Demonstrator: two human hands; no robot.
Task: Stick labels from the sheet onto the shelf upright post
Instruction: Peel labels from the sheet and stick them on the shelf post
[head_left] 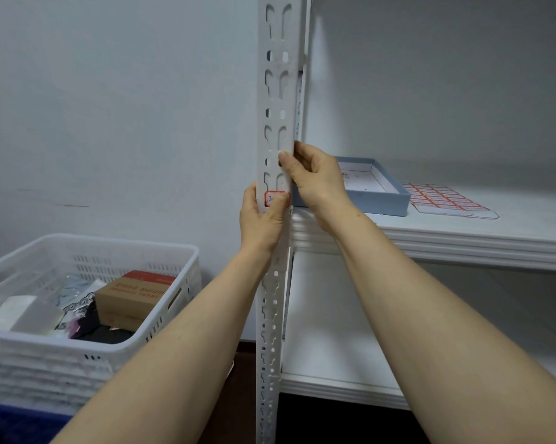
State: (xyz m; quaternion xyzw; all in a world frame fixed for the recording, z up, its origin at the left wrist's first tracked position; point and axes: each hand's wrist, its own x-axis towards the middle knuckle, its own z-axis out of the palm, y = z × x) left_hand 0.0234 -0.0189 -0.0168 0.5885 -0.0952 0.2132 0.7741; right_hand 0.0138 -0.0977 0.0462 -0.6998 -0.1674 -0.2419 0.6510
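Observation:
The white slotted upright post (278,91) rises through the middle of the head view. A red-bordered label (272,199) with handwriting sits on its face at shelf height. My left hand (261,219) grips the post there, its thumb pressing on the label. My right hand (316,179) grips the post's right edge just above, thumb on the front face. The sheet of red-bordered labels (446,200) lies flat on the shelf at the right, apart from both hands.
A shallow blue-and-white box lid (395,195) stands on the white shelf board (462,232) behind my right hand. A lower shelf board (328,347) runs beneath. At the left, a white slotted crate (174,299) holds a brown carton (132,296) and packets.

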